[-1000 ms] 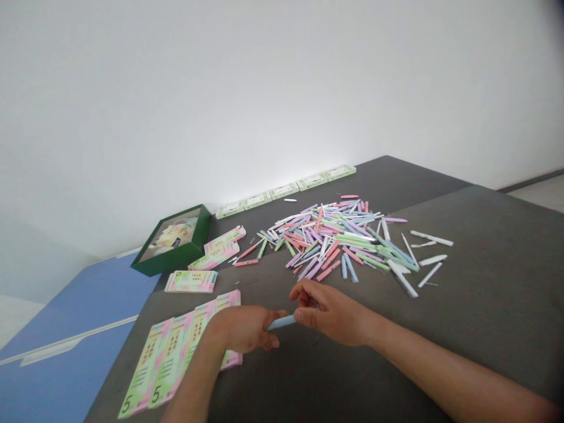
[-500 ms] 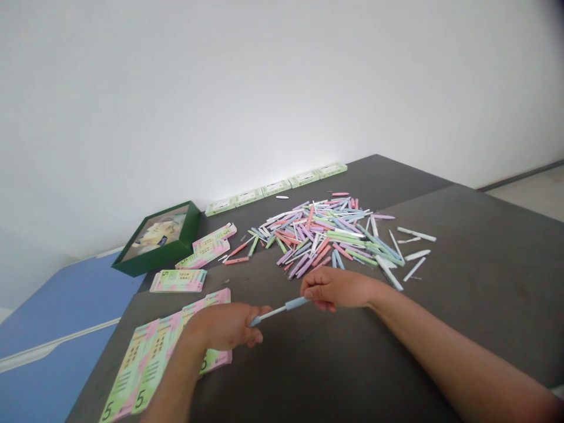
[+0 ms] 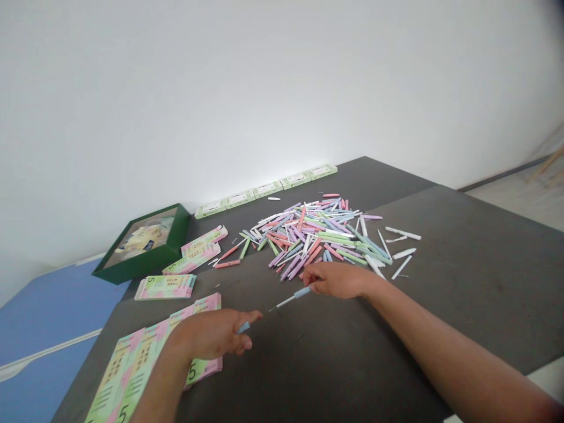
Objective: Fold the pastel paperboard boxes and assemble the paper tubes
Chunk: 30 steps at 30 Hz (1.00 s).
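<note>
My right hand (image 3: 332, 279) is closed on the light-blue barrel of a pen (image 3: 302, 292). A thin white refill (image 3: 285, 303) sticks out of that barrel, its narrow tip pointing toward my left hand. My left hand (image 3: 215, 333) pinches a short light-blue pen piece (image 3: 243, 327), most of it hidden by the fingers. A small gap separates this piece from the refill's tip. Just beyond my right hand lies a large pile of pastel pens and pen parts (image 3: 308, 235) in pink, purple, green, blue and white.
Several pink-and-green boxes marked 5 (image 3: 117, 370) lie under and beside my left forearm, with more boxes (image 3: 165, 286) farther back. A green open box (image 3: 170, 249) holds plastic-wrapped items. Flat packs (image 3: 267, 188) line the wall. Loose white pieces (image 3: 403, 234) lie right of the pile.
The two blue parts have come apart: the refill's tip has slid out of the piece in my left hand. My hands are farther apart, and the view has shifted slightly.
</note>
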Each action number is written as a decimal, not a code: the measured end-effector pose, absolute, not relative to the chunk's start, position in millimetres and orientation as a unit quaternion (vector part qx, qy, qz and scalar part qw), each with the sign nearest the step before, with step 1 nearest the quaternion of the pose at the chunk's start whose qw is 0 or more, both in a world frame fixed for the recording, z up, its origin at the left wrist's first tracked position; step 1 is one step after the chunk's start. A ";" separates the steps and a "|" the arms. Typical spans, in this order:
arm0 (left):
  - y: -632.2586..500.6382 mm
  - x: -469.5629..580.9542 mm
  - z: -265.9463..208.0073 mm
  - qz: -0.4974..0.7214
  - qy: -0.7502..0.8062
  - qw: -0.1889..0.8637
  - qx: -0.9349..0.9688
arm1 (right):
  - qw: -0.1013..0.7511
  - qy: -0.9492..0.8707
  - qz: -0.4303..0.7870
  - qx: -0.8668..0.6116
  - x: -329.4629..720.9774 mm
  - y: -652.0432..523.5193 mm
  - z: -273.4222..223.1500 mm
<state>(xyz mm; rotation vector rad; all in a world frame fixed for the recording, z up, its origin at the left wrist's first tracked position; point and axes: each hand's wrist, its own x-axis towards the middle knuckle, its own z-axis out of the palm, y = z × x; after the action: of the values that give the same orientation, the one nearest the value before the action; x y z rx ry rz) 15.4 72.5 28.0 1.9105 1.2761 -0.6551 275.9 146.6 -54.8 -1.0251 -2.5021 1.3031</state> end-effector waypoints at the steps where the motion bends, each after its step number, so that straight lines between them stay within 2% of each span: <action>1: 72.6 16.1 27.9 -0.255 0.496 0.369 0.743 | 0.080 -0.853 0.380 -0.349 274.7 143.0 -53.2; 3: 72.7 17.7 27.2 -0.260 0.498 0.368 0.741 | 0.087 -0.879 0.309 -0.353 272.6 137.3 -51.7; 6: 72.8 19.7 25.5 -0.271 0.502 0.354 0.741 | 0.078 -0.888 0.286 -0.352 274.2 136.9 -51.3; 12: 71.9 22.0 22.0 -0.284 0.506 0.343 0.739 | 0.006 -0.845 0.417 -0.336 300.3 159.2 -49.6; 16: 72.2 22.2 17.2 -0.281 0.501 0.334 0.747 | -0.009 -0.793 0.468 -0.390 323.6 174.5 -58.1; 22: 73.8 21.7 8.4 -0.276 0.492 0.356 0.745 | 0.065 -0.749 0.556 -0.355 334.0 187.8 -72.2; 30: 70.8 24.8 7.6 -0.281 0.500 0.368 0.732 | 0.193 -0.710 0.625 -0.261 307.4 174.9 -62.2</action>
<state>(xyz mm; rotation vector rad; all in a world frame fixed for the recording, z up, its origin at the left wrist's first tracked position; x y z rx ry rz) 24.8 70.8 7.6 1.8787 1.2830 -0.7219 307.4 174.9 -62.2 -0.7337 -1.9925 1.7540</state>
